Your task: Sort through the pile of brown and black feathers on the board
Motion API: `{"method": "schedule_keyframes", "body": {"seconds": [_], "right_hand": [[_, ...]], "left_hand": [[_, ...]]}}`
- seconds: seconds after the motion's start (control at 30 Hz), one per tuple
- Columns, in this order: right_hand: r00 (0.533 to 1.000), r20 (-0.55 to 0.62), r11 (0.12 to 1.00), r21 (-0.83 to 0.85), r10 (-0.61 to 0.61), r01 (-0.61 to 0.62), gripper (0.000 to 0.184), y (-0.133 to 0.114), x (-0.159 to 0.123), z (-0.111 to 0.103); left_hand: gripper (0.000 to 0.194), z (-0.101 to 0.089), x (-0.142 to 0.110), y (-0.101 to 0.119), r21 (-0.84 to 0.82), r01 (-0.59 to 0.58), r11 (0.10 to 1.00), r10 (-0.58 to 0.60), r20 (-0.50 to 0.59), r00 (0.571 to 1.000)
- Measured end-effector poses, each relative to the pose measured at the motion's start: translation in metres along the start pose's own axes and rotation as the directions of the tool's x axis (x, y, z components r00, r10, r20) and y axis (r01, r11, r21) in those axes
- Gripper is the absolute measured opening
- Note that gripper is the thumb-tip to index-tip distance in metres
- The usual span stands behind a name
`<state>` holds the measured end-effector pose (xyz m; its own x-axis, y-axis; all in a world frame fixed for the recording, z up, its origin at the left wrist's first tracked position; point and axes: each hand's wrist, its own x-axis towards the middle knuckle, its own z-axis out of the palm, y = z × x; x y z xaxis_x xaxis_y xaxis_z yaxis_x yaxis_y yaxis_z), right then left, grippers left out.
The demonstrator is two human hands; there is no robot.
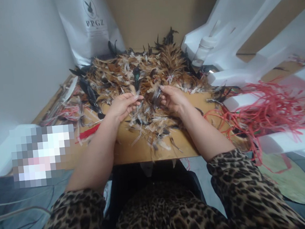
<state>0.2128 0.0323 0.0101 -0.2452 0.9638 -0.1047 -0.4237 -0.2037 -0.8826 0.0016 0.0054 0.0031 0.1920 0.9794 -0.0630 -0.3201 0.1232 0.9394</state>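
A heap of brown, tan and black feathers [116,73] covers the back of the wooden table [125,142]. Over its front edge, my left hand [126,104] pinches a small feather [136,80] with a dark, glossy tip between thumb and fingers. My right hand [172,98] is closed too, thumb against forefinger, on a wispy, greyish feather [156,96]. The hands face each other a short way apart. Below and between them lies a looser scatter of small feathers and fluff [153,127].
A silver bag [91,41] stands behind the heap. Red ribbon strands [273,110] tangle over white foam pieces at the right. A clear bottle [203,52] leans at the back right. A red strip [88,133] lies at the left, near a blurred-out bright patch [47,153].
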Motion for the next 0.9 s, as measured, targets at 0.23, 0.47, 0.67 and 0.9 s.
{"method": "schedule_keyframes", "body": {"seconds": [0.23,0.47,0.67,0.9], "right_hand": [[0.982,0.038,0.961,0.2,0.186,-0.19,0.014,-0.004,-0.002,0.004],[0.964,0.146,0.903,0.342,0.223,-0.261,0.022,-0.01,-0.007,0.008],[0.948,0.248,0.894,0.35,0.198,-0.278,0.025,-0.008,-0.009,0.009],[0.97,0.237,0.99,0.12,0.048,-0.079,0.023,0.002,-0.008,0.013]], "left_hand": [[0.014,0.001,-0.001,-0.001,-0.009,0.042,0.999,-0.042,0.046,0.998],[0.013,0.002,-0.003,-0.003,-0.015,0.073,0.997,-0.071,0.095,0.993],[0.012,0.006,-0.004,-0.004,-0.031,0.105,0.994,-0.1,0.121,0.988],[0.013,0.005,-0.004,-0.002,-0.082,0.06,0.995,-0.052,0.098,0.994]]}}
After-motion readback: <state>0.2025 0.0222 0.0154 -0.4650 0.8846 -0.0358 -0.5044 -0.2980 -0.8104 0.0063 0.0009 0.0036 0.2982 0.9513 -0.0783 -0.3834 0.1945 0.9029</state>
